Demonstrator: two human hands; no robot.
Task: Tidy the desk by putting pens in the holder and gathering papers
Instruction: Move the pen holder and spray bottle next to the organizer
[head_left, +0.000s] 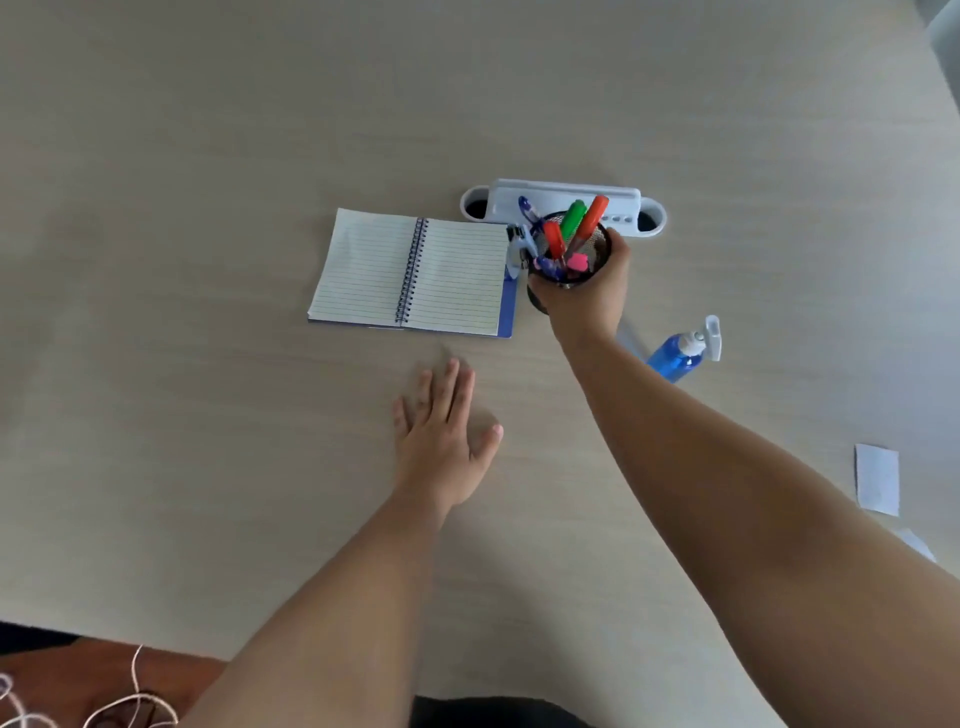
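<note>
Nearest, the left hand (441, 431) rests flat and open on the table (208, 415). Farther right, the right hand (587, 291) grips the holder (569, 260), pens (584, 223) already inside. Seemingly left: notebook (410, 273) open, paper slip (877, 479) loose at right.

The right hand (584, 299) is stretched far forward on a nearly straight bare arm that runs in from the lower right. Its fingers are curled closed around a holder (569, 260), thumb toward the near left side, the other fingers wrapping the far right side, back of the hand facing up. The left hand (441, 434) lies nearer the body, palm down and flat, fingers extended together and pointing forward, thumb splayed to the right. Its bare forearm enters from the bottom centre.
</note>
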